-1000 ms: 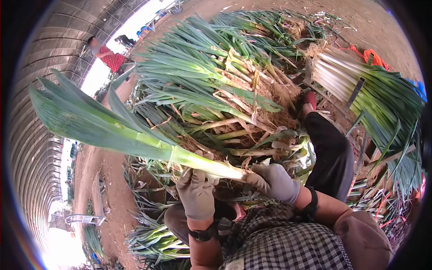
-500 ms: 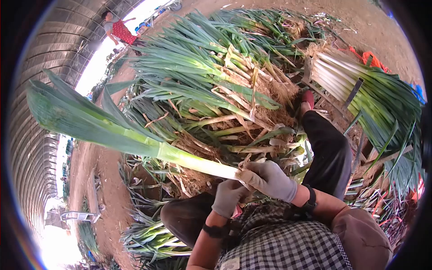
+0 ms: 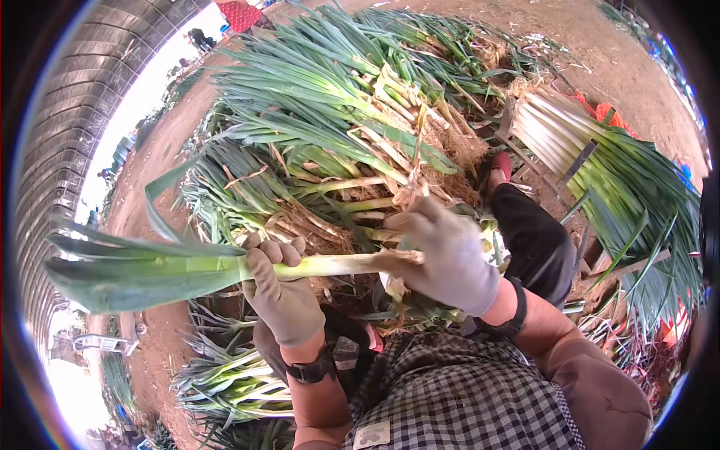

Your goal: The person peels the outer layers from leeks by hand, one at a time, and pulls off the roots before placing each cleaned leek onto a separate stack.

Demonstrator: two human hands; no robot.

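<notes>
A single green onion stalk (image 3: 341, 265) lies across in front of me, its leaves fanned out to the left and its pale stem toward the right. My gloved left hand (image 3: 281, 292) is wrapped round the stem where the leaves begin. At the root end is my gloved right hand (image 3: 446, 255), blurred by motion; its fingers are at or just above the stem's end, and whether they grip anything is hidden in the blur. Dry, peeled skin hangs near that end.
A large heap of untrimmed onions (image 3: 315, 97) lies ahead. Cleaned white-stemmed onions (image 3: 551, 131) rest on a rack (image 3: 577, 161) at the right. More onions (image 3: 232, 382) lie lower left. Part of a person in red (image 3: 238, 15) shows at the top.
My left hand has moved from the root end leftward up the stem. My right hand has risen slightly and blurred. The stalk now lies more level. The person in red has shifted toward the view's top edge.
</notes>
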